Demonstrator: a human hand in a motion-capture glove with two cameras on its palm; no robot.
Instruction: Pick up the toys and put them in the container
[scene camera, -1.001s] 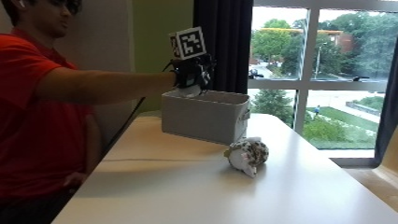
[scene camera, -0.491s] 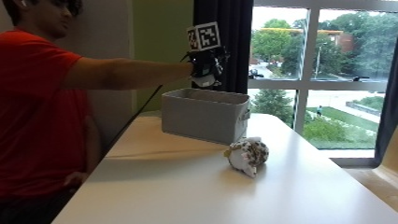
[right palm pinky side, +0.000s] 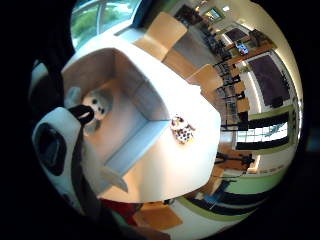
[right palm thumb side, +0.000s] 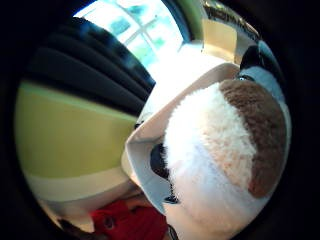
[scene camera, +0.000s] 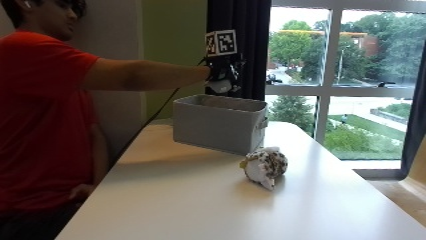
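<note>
— So, what do you have from the side camera?

— I see the gloved right hand (scene camera: 221, 80) held out above the grey container (scene camera: 219, 124), which stands at the far end of the white table (scene camera: 200, 200). The arm reaches across from a person in a red shirt (scene camera: 40, 125).

— Is the hand carrying anything?

— Yes. On the thumb-side palm camera a fluffy white and brown plush toy (right palm thumb side: 225, 150) fills most of the picture, right up against the palm. From the side I can make out something pale under the glove, so I'd say the fingers are curled round that toy and it hangs over the container's open top.

— Anything inside the bin?

— On the little-finger-side camera a small pale stuffed toy (right palm pinky side: 98, 104) lies on the container's floor near one corner.

— And on the table?

— A spotted plush owl (scene camera: 265, 166) lies on the tabletop just in front of the container, apart from its wall.
</note>
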